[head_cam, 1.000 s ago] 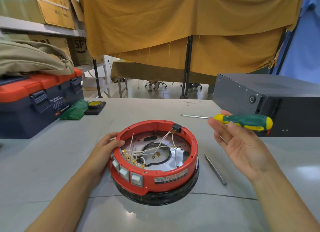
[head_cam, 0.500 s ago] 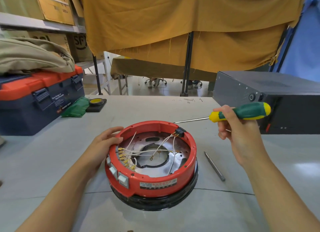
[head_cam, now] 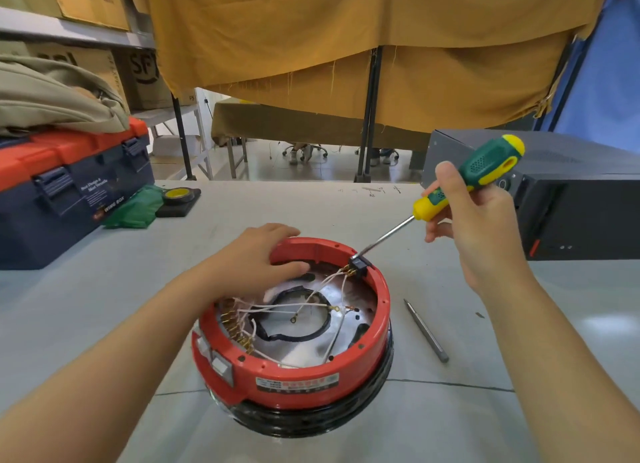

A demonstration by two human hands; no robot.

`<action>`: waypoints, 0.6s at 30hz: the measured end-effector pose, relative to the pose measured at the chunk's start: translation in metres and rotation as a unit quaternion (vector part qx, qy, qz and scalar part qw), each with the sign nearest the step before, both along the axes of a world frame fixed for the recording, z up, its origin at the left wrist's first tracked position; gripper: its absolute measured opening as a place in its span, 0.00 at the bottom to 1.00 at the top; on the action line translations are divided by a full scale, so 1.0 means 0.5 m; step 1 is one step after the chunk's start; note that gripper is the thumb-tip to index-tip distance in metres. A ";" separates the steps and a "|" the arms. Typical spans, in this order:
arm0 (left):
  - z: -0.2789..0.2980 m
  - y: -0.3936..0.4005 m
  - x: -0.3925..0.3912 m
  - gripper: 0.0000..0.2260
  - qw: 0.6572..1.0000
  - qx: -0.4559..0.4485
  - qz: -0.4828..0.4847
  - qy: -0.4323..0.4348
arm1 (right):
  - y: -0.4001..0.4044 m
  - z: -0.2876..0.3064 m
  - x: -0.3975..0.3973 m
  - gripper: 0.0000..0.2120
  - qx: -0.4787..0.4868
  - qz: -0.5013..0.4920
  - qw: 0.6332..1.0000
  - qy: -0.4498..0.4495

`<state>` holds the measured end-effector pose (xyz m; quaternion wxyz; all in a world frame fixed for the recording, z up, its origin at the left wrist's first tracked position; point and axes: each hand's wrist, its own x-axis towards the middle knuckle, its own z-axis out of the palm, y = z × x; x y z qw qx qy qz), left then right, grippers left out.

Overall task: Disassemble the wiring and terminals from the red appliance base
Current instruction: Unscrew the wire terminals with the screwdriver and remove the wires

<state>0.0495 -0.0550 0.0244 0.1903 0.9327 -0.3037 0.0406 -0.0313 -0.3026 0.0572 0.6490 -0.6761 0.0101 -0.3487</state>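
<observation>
The right hand (head_cam: 481, 227) had its fingers curled round the green and yellow handle of a screwdriver (head_cam: 464, 185), whose shaft slanted down to the left so that its tip met the black terminal block (head_cam: 358, 266) on the far rim of the red appliance base (head_cam: 294, 327). The left hand (head_cam: 256, 258) lay over the base's far left rim, fingers relaxed and nearly straight, fingertips reaching inside. The base sat on the grey table (head_cam: 104, 307) in front of the person, its open ring holding loose white wires (head_cam: 298, 305) and a row of brass terminals (head_cam: 237, 327) along the left inner wall. A grey metal rod (head_cam: 426, 330) lay on the table just right of the base.
</observation>
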 end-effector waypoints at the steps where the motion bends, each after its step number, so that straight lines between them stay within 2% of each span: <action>1: 0.001 -0.018 0.005 0.29 1.000 0.017 -0.021 0.006 | -0.004 -0.001 -0.002 0.16 0.005 0.017 1.000 0.006; 5: -0.003 -0.071 0.025 0.33 0.992 0.107 -0.056 0.045 | -0.024 -0.006 -0.016 0.19 0.032 0.064 0.997 0.025; 8: -0.020 -0.083 0.029 0.33 0.988 0.143 -0.061 0.021 | -0.041 -0.015 -0.020 0.10 0.031 0.085 0.995 0.036; 10: -0.027 -0.082 0.028 0.32 0.989 0.134 -0.062 0.011 | -0.045 -0.017 -0.021 0.09 0.011 0.092 0.995 0.036; 18: -0.013 -0.080 0.014 0.31 0.984 0.145 -0.095 0.033 | -0.005 0.009 0.000 0.18 -0.069 -0.054 0.996 0.002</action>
